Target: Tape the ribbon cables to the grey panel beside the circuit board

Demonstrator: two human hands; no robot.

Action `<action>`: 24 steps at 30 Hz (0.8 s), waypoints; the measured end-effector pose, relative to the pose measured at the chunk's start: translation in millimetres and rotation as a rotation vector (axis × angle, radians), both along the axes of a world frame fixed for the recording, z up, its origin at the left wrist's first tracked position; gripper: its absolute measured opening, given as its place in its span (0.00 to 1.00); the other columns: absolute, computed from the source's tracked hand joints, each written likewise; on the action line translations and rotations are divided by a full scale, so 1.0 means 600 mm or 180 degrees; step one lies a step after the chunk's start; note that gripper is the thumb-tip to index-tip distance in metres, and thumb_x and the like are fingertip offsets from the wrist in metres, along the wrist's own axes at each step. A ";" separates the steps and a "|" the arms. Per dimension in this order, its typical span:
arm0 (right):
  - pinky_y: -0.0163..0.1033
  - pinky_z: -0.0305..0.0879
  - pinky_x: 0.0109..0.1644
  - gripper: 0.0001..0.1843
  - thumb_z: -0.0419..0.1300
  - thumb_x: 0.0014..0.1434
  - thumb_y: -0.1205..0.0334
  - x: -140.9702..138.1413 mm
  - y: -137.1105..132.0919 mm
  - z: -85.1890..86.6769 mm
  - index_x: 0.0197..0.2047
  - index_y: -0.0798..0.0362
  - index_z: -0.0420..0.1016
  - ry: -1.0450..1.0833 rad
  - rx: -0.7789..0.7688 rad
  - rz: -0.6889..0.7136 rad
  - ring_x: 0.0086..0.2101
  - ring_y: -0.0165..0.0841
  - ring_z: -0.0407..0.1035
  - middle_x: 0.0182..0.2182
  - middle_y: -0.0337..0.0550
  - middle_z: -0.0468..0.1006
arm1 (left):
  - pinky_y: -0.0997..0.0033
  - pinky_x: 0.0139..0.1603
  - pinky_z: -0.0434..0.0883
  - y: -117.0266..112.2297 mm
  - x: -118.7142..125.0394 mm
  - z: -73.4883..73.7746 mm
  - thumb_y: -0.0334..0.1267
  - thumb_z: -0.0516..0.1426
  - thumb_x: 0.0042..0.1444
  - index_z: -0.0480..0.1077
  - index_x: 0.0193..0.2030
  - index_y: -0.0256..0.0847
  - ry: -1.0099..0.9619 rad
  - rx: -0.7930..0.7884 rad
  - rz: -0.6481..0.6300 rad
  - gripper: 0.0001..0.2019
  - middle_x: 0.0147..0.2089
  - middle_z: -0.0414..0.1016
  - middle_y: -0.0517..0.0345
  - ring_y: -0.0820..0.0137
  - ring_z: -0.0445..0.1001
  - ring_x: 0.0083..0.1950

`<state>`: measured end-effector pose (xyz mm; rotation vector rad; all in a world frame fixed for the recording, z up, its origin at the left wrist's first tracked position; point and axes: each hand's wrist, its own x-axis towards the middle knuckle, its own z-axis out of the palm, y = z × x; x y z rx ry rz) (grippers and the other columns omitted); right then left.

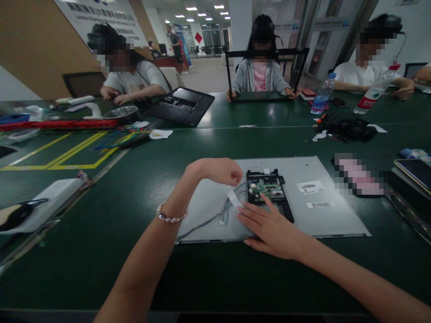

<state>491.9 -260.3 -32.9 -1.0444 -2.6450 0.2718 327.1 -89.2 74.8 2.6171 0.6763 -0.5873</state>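
Note:
A flat grey display panel [208,197] lies on the table, its back facing up. A black bracket with a green circuit board [267,192] sits on the panel, and thin grey cables [215,218] run off to its left. Bent at the wrist above the panel, my left hand [220,171] has its fingers closed at the upper end of a white strip [233,197], apparently pinching it; the fingertips are partly hidden. My right hand [272,226] lies with fingers spread over the panel and the bracket's lower part, its fingertips by the strip's lower end.
Across the table sit several people; one holds a black frame [269,96]. A black plastic cover [182,105], bottles [323,95], a black bundle [346,128] and a pink phone-like item [359,174] lie about. A white power strip [57,202] is at left.

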 end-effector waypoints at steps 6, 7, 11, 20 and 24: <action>0.61 0.26 0.69 0.29 0.47 0.69 0.48 0.000 0.001 0.003 0.66 0.57 0.60 -0.0032 0.0009 0.0015 0.66 0.40 0.49 0.65 0.53 0.63 | 0.73 0.35 0.67 -0.017 0.019 -0.029 0.32 0.56 0.48 0.77 0.28 0.35 0.0784 -0.0630 0.0348 0.08 0.25 0.76 0.54 0.70 0.71 0.28; 0.62 0.26 0.69 0.29 0.47 0.69 0.48 0.000 0.001 0.005 0.66 0.57 0.60 -0.0037 0.0011 0.0016 0.66 0.40 0.49 0.64 0.53 0.64 | 0.71 0.36 0.68 -0.017 0.021 -0.037 0.32 0.56 0.47 0.76 0.25 0.35 0.0858 -0.0651 0.0448 0.07 0.24 0.75 0.54 0.70 0.70 0.27; 0.61 0.24 0.69 0.29 0.46 0.69 0.48 0.002 -0.001 0.011 0.65 0.56 0.60 -0.0065 -0.0006 0.0007 0.66 0.40 0.50 0.64 0.52 0.64 | 0.68 0.38 0.69 -0.009 0.029 -0.063 0.35 0.59 0.46 0.74 0.20 0.35 0.0989 -0.0704 0.0675 0.08 0.21 0.73 0.54 0.69 0.70 0.27; 0.59 0.17 0.68 0.28 0.45 0.70 0.48 0.004 -0.006 0.010 0.65 0.56 0.60 -0.0003 -0.0057 -0.0032 0.65 0.38 0.52 0.63 0.52 0.66 | 0.71 0.37 0.68 0.004 0.025 -0.078 0.38 0.62 0.45 0.74 0.21 0.35 0.0945 -0.0628 0.0618 0.09 0.22 0.73 0.55 0.71 0.67 0.26; 0.60 0.19 0.68 0.28 0.46 0.69 0.49 0.004 -0.007 0.007 0.65 0.57 0.60 0.0029 -0.0064 -0.0031 0.65 0.39 0.52 0.63 0.53 0.66 | 0.71 0.36 0.68 0.010 0.021 -0.085 0.40 0.63 0.43 0.72 0.19 0.36 0.0897 -0.0790 0.0669 0.10 0.20 0.72 0.57 0.72 0.67 0.26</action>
